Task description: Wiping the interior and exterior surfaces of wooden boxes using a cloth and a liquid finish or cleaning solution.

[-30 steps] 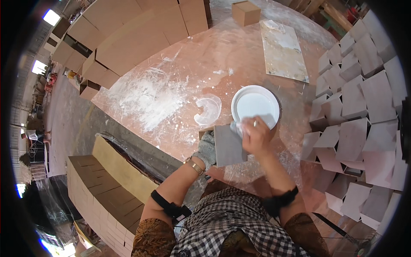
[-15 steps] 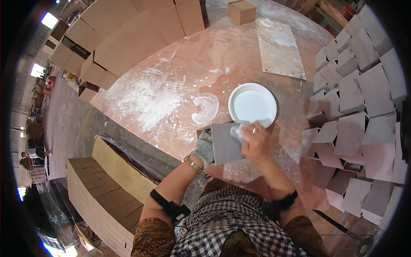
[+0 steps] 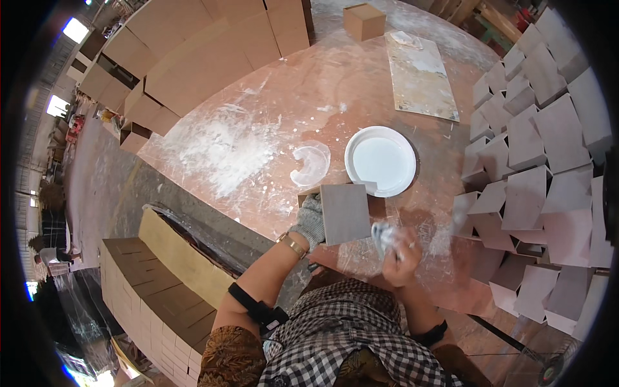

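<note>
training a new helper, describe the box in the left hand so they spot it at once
On the reddish worktable, find the round white basin. Just below it in the picture is a small box with a flat grey face, held by the gloved left hand. Unlike the similar grey boxes stacked at right, this one is in a hand.

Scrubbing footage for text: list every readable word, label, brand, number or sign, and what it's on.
None readable.
Grey box in left hand: no lettering visible.
White basin: none visible.
Gold wristband, black forearm strap: any marking too small to read.
</note>
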The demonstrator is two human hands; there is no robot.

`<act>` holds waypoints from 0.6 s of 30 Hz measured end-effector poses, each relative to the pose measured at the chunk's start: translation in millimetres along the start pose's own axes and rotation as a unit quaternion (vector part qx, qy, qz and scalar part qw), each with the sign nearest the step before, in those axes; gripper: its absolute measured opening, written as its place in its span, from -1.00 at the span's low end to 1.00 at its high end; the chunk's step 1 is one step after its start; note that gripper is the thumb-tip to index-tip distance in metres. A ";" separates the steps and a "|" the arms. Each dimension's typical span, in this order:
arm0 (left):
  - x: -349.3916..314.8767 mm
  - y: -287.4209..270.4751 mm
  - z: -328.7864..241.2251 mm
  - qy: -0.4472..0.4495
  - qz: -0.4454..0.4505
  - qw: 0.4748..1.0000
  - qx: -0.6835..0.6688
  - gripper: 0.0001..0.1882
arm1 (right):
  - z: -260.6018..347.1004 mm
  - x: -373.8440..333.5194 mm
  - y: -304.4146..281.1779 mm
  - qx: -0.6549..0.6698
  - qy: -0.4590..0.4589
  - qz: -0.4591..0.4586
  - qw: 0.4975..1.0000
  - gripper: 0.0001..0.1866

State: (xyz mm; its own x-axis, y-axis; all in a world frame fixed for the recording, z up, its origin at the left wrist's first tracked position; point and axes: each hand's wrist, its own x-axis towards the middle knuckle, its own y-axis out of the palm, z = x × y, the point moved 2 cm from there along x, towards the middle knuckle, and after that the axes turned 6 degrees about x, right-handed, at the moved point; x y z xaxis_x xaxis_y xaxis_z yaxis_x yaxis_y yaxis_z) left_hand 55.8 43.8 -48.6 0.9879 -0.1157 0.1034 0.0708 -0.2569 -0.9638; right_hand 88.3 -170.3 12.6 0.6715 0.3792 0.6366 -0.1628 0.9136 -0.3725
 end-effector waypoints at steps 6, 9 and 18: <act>-1.0 23.1 12.1 -0.007 0.032 0.999 -0.006 -0.40 | -5.5 73.2 27.8 -0.014 -0.070 0.075 0.995 -0.81; 3.5 35.1 15.3 -0.041 0.093 0.989 -0.106 -0.44 | 3.1 53.9 44.3 0.020 -0.129 0.147 0.980 -0.84; 21.6 11.6 -1.6 -0.035 0.179 0.983 -0.014 -0.54 | -30.5 80.0 65.6 -0.082 -0.166 0.109 0.977 -0.85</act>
State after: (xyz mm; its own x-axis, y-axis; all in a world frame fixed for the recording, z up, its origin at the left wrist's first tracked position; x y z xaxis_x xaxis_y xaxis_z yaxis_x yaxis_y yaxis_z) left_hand 77.8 36.8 -57.1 0.9561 -0.1379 -0.2586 -0.2855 -0.2384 -0.9283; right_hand 153.4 -84.5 18.5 0.3584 0.6130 0.7041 -0.1392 0.7809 -0.6090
